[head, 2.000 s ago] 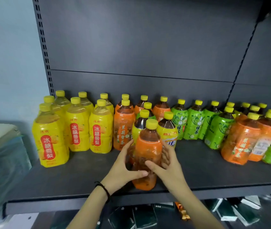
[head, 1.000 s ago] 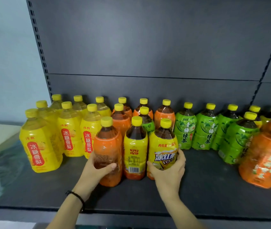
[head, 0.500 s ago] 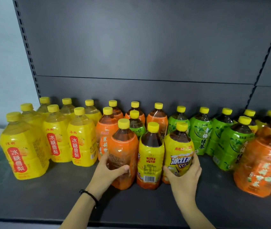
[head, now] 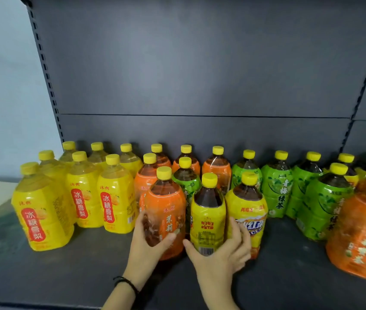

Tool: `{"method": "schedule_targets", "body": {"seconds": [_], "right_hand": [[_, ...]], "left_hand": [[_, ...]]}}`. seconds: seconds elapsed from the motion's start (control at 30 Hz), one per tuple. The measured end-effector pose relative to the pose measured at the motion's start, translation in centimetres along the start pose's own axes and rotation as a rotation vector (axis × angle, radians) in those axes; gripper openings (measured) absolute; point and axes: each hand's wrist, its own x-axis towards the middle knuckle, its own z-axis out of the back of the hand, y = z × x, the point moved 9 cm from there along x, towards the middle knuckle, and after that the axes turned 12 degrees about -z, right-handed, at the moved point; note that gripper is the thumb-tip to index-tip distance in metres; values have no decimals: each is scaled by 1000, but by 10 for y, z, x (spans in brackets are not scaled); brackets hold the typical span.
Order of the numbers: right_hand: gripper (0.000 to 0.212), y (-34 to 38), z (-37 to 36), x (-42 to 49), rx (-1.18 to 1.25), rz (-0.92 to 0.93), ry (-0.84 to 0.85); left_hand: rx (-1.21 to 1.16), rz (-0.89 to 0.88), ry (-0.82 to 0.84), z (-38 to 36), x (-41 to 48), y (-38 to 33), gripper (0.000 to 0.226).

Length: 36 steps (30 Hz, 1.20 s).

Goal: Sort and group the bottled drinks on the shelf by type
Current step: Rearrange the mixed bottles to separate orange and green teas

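- Orange-labelled bottle (head: 166,215) stands upright at the front of the dark shelf (head: 70,267), with the left hand (head: 146,247) wrapped around its lower left side, thumb across the label.
- Just to its right, the right hand (head: 217,258) closes on the base of a yellow-labelled bottle with dark tea (head: 207,215), thumb in front, fingers (head: 237,231) behind.
- Touching that one on the right stands a second yellow iced-tea bottle (head: 250,209), which the right fingers also brush.
- Behind these 3, a green-labelled bottle (head: 186,177) stands among orange ones (head: 216,168).
- At the left, the yellow pear-drink bottles (head: 81,193) form a group; to the right stand the green tea bottles (head: 278,186).
- Near the right edge is another large orange bottle (head: 365,233).
- A black band (head: 126,283) circles the left wrist.
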Motion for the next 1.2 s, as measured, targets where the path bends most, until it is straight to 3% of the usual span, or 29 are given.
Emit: {"method": "schedule_targets", "body": {"seconds": [0.13, 0.33, 0.43, 0.63, 0.73, 0.83, 0.93, 1.03, 1.2], "right_hand": [[122, 3, -16, 10, -83, -137, 13], [114, -5, -11, 34, -170, -133, -31], [112, -15, -7, 51, -166, -155, -48], [110, -35, -3, 71, -100, -182, 65], [102, -38, -3, 71, -19, -159, 154], [79, -53, 12, 68, 135, -161, 212], [59, -84, 68, 80, 163, -206, -28], [70, -119, 131, 107, 41, -275, -320], [99, -153, 177, 153, -105, -346, -385]], "left_hand": [[29, 3, -44, 4, 5, 0, 108], [4, 9, -33, 19, 8, -2, 96], [-14, 46, -34, 33, 9, 4, 106], [-63, 86, 42, 37, 11, 5, 107], [-82, 58, 67, 29, 10, -1, 94], [-82, 49, 98, 20, 7, -4, 93], [-83, 17, 114, 9, 3, -4, 107], [-96, -8, 73, 0, 1, -8, 79], [-69, -6, 21, -8, -2, -4, 69]]}}
